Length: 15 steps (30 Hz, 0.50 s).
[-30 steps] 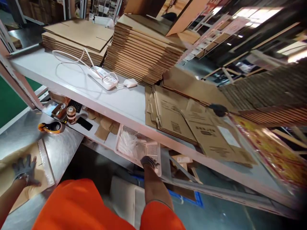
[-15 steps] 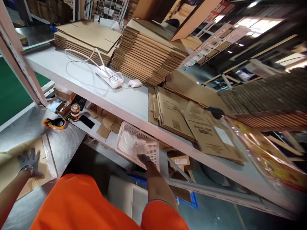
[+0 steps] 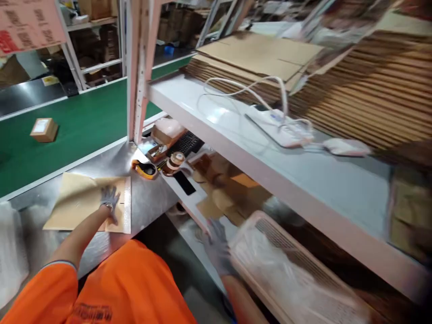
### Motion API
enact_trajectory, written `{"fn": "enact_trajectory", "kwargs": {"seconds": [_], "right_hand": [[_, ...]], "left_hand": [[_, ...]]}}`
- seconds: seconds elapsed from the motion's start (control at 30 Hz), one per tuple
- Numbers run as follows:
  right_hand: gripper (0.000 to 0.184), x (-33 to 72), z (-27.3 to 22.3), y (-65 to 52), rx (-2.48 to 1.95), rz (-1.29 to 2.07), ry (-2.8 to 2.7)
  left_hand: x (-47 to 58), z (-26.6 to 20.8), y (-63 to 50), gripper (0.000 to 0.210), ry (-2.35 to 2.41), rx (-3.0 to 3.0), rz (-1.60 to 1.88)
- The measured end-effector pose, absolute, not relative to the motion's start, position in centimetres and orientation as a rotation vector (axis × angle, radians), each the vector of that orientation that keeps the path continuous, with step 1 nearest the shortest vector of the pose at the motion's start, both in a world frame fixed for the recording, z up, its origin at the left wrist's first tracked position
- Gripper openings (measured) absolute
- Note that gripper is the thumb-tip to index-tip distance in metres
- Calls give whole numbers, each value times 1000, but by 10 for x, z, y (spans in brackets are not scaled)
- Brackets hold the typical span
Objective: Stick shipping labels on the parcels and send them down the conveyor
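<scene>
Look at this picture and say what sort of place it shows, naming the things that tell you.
Probably a warehouse packing station: flattened cardboard boxes stacked on a shelf, a green conveyor belt carrying a small box, and a tape dispenser by a padded mailer.

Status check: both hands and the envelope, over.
Left hand flat on padded envelope, steel table. Right hand open at pink basket corner, holding nothing. Tape dispenser sits beyond the envelope.

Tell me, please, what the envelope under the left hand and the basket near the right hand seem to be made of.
Envelope: probably kraft paper, matte tan, with a shiny strip at its flap. Basket: likely plastic, pale pink, perforated walls; blurred.
</scene>
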State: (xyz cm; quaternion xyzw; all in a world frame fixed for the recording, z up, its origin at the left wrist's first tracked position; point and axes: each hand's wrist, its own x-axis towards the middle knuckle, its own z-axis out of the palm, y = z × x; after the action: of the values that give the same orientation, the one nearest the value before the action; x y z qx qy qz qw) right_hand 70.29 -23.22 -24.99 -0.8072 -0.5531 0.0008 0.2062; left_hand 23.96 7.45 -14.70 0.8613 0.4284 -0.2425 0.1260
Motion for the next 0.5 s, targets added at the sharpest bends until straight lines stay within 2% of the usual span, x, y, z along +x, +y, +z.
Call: {"fn": "enact_trajectory", "kwargs": {"seconds": [0.17, 0.3, 0.5], "right_hand": [[62, 540, -267, -94, -1952, 500, -2122], [62, 469, -284, -24, -1806, 597, -2303], [65, 442, -292, 18, -1570, 625, -2459]], "left_hand": [[235, -163, 76, 167, 1235, 2465, -778], [231, -181, 72, 166, 1252, 2386, -800], [236, -201, 65, 167, 1292, 2293, -803]]}}
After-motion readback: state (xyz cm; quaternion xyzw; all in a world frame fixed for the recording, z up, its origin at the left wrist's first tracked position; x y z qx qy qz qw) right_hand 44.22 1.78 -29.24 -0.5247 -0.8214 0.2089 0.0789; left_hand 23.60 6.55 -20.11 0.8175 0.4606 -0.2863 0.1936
